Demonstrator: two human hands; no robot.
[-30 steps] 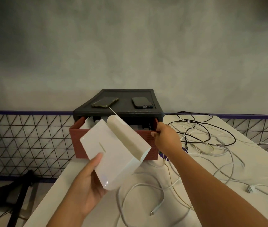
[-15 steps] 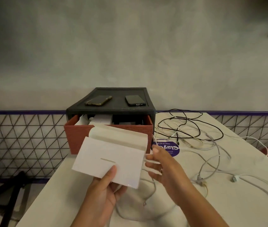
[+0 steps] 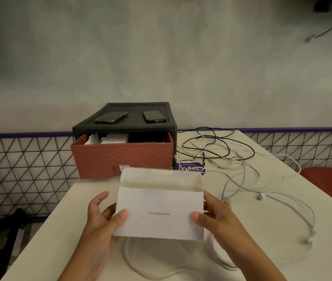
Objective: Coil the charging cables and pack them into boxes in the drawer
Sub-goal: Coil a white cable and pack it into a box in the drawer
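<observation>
item 1: white box (image 3: 161,211), flap up, above the table (image 3: 59,230); left hand (image 3: 100,218) and right hand (image 3: 215,216) each pinch a side edge, i judge to steady it for loading. item 2: cables (image 3: 202,154), loose, uncoiled. item 3: red drawer (image 3: 120,157), pulled out to receive boxes.

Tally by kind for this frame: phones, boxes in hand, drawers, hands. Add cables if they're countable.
dark smartphones on the black cabinet: 2
white flat cardboard box, held up: 1
red pulled-out drawer: 1
hands on the box, left hand and right hand: 2
tangled white and black cables: too tangled to count
Total counted: 6
</observation>
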